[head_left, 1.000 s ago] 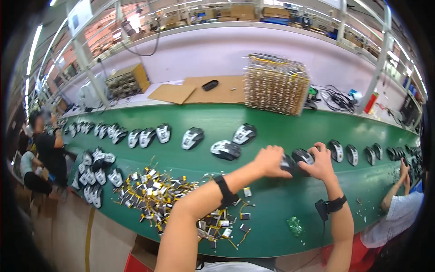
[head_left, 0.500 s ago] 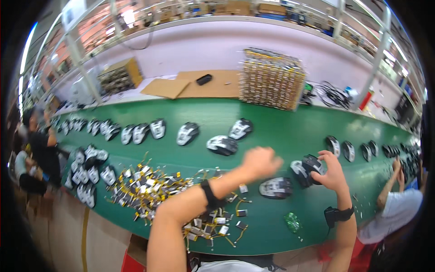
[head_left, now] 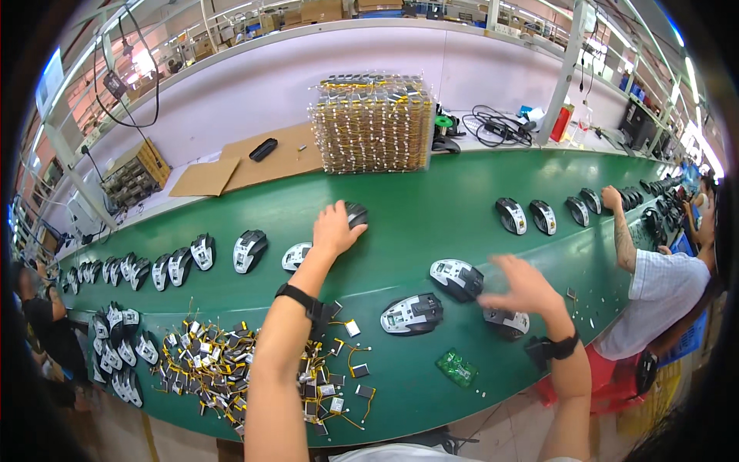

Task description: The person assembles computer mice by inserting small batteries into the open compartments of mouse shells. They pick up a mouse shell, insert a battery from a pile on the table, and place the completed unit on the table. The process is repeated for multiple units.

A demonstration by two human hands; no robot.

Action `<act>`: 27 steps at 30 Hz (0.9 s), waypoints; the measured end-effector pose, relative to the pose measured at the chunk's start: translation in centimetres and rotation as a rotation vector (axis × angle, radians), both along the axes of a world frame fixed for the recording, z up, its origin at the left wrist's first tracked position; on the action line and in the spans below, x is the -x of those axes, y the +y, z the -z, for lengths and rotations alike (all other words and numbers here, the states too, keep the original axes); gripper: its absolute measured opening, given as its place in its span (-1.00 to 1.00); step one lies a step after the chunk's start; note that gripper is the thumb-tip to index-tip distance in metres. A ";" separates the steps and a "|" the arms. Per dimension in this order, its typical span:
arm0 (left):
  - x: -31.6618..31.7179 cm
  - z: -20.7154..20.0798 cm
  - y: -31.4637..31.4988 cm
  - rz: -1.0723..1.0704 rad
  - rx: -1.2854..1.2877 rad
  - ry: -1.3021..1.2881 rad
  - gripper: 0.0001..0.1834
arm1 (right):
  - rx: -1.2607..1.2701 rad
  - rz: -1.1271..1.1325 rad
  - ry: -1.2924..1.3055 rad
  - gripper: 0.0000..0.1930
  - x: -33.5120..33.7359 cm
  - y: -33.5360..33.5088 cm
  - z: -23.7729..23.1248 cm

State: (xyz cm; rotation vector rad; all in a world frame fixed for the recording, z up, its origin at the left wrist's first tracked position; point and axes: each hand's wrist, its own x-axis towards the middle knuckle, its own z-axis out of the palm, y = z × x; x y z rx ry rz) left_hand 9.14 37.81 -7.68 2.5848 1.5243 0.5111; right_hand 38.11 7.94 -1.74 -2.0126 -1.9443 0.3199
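Note:
At the far side of the green bench my left hand (head_left: 336,229) is around a black and grey computer mouse (head_left: 355,215), its fingers on the top. Another partly assembled mouse (head_left: 295,256) lies nearer, partly hidden by my left wrist. My right hand (head_left: 527,286) is blurred, fingers apart, above a white and black mouse (head_left: 508,322) and beside an open-topped one (head_left: 456,278). No object shows in its grasp. One more open mouse (head_left: 412,314) lies to the left of these, its white inner frame facing up.
Small battery packs with yellow leads (head_left: 212,358) form a loose pile at left front. Mice (head_left: 181,266) line the bench leftward; several more (head_left: 542,218) lie right. A green crumpled packet (head_left: 456,367) lies near the front edge. Stacked battery trays (head_left: 373,127) stand behind. A co-worker (head_left: 654,281) works at right.
My left hand has moved away from me and now grips a mouse at the far side. My right hand has come off the dark mouse it held, fingers spread. The view has shifted right.

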 end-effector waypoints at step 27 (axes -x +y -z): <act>3.7 -4.1 -19.5 0.563 0.136 0.007 -0.61 | -0.131 -0.417 0.037 -0.38 19.0 21.2 3.3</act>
